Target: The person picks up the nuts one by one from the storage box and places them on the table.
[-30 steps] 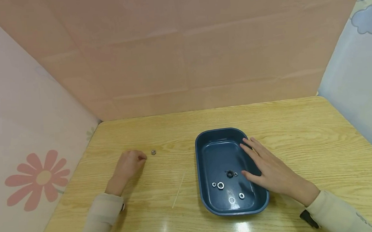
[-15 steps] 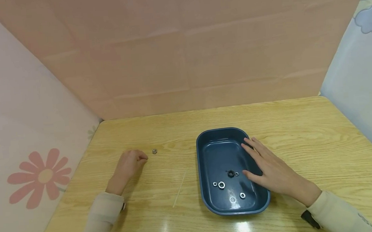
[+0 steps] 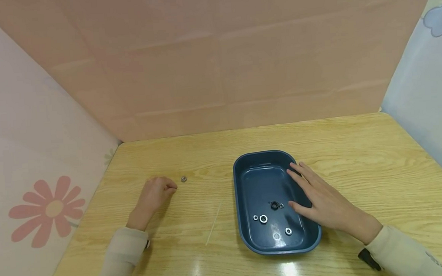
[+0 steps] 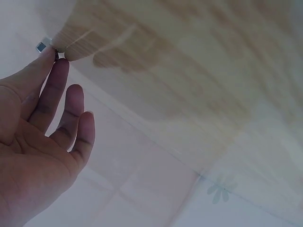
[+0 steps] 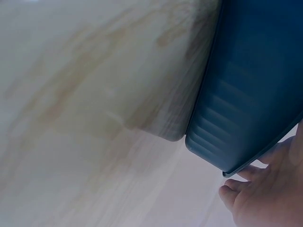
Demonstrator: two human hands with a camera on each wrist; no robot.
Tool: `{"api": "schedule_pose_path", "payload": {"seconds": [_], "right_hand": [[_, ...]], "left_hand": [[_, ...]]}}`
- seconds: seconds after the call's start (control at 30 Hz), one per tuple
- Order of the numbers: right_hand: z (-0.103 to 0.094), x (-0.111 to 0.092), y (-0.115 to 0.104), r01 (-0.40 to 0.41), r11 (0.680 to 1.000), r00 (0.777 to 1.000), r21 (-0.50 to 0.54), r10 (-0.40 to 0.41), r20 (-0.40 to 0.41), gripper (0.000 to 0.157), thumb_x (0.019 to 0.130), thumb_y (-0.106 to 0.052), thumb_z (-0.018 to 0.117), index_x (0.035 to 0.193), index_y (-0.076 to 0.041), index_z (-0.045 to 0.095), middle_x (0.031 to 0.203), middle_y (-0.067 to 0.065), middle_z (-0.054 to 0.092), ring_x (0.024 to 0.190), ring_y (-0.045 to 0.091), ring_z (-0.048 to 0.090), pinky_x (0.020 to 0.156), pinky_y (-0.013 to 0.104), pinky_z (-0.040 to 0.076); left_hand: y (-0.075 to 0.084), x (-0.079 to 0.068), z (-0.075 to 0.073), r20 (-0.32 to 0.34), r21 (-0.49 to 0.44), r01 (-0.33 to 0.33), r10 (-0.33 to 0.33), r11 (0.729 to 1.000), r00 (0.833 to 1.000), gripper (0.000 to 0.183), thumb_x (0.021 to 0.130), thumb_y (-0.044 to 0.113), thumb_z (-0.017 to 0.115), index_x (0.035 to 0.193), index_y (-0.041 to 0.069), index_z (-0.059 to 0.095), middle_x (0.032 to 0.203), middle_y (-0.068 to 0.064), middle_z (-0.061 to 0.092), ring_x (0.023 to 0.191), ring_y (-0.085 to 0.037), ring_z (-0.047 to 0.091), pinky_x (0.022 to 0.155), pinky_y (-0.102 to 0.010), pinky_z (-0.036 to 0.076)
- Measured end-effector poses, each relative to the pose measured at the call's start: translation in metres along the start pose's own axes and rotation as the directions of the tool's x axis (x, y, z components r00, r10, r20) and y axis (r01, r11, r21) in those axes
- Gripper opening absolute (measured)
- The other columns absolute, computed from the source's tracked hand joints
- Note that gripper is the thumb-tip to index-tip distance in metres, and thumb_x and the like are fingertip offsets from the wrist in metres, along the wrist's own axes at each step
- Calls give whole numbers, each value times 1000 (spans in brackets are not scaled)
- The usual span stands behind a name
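My left hand (image 3: 154,195) is low over the left part of the table, thumb and forefinger pinched together. In the left wrist view a small dark piece (image 4: 57,56) shows between those fingertips; its kind I cannot tell. Just beyond them a small metal nut (image 3: 183,179) lies on the wood, also visible past the thumb as a nut (image 4: 41,47). My right hand (image 3: 325,201), fingers spread, rests at the right rim of a blue tray (image 3: 241,234). Inside the tray lie a black nut (image 3: 274,205), a larger silver nut (image 3: 263,219) and several smaller ones.
The wooden table (image 3: 207,155) ends at a pinkish-brown covering (image 3: 217,70) at the back. Patterned walls stand on both sides, one with a red flower (image 3: 54,209). A thin pale line (image 3: 213,223) runs along the wood left of the tray.
The view has shifted slightly. The left hand keeps its pinch beside the loose nut, and the right hand stays at the tray's rim.
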State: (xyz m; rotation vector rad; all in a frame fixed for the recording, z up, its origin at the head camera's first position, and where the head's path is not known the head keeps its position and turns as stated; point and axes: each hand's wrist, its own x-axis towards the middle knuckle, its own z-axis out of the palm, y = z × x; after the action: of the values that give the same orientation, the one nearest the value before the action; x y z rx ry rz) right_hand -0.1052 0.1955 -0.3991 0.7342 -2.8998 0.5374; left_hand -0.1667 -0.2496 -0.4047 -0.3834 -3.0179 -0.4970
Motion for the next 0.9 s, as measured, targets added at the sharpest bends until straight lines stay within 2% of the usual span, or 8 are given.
{"api": "schedule_pose_path", "payload": {"seconds": [0.3,0.9], "right_hand": [[-1,-3,-1,-19,1000,1000,10,19,9,79,84,-49,57,145,-11,24,153,8,15,143,27,8,101,56,31],[1,-1,-2,-8,1000,1000,18,8,7,79,84,-48,58,145,-11,24,153,7,17,143,26,9,101,57,32]], "left_hand": [[4,-1,0,35,-10,34,-33,999,999,9,78,9,69,86,12,73,95,-7,71,86,-23,63,78,-40,50],[2,-5,-2,71,-21,46,-44,999,997,11,79,9,68,90,10,71,97,-7,69,81,-19,64,72,-35,52]]}}
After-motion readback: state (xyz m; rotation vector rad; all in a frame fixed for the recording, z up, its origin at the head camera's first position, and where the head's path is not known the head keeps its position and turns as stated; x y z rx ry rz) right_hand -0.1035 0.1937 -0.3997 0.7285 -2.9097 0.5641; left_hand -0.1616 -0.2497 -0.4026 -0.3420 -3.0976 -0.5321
